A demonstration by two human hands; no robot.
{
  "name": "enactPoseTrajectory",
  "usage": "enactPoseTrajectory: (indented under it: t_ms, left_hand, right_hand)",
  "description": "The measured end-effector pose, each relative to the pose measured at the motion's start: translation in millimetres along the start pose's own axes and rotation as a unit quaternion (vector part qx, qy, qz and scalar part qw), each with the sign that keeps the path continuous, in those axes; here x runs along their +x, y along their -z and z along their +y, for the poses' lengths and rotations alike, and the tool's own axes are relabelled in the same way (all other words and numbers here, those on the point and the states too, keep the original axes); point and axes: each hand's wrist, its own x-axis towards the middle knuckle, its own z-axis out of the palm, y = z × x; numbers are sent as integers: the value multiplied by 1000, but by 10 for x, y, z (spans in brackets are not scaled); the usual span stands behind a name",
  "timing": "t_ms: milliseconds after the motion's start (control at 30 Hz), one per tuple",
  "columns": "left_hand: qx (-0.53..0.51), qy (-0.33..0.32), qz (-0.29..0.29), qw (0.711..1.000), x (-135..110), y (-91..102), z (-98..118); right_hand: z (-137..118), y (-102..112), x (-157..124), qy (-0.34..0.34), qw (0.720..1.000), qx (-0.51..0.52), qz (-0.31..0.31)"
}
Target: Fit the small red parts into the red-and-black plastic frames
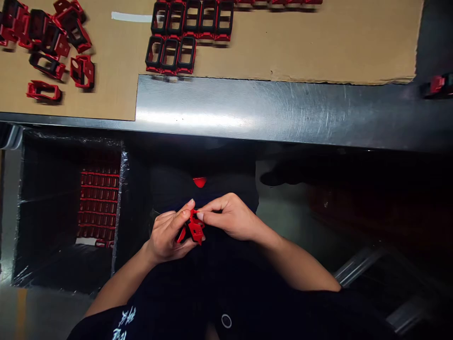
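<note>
Below the table edge, over my dark lap, both hands meet on one small red and black plastic frame part [194, 230]. My left hand [170, 236] is closed around it from the left, thumb on top. My right hand [230, 217] pinches its upper edge with fingertips. A small red piece [199, 182] lies on my lap just above the hands.
A steel table [283, 113] runs across the top, covered by brown cardboard [318, 42]. Loose red-black frames [53, 42] lie at far left; several stand in neat rows [184, 33]. A black-lined box [67, 212] at my left holds stacked red parts [99, 203].
</note>
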Motion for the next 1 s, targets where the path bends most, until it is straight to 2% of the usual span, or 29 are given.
enactPoseTrajectory:
  t_ms: [267, 700, 1000]
  left_hand:
    - [3, -7, -28, 1000, -6, 20, -9]
    - [1, -8, 4, 1000, 56, 21, 4]
    - [-11, -7, 4, 1000, 51, 8, -1]
  right_hand:
    - [-6, -36, 15, -11, 1000, -27, 7]
    - [-106, -11, 7, 4, 1000, -20, -16]
    - [-107, 17, 5, -4, 1000, -12, -25]
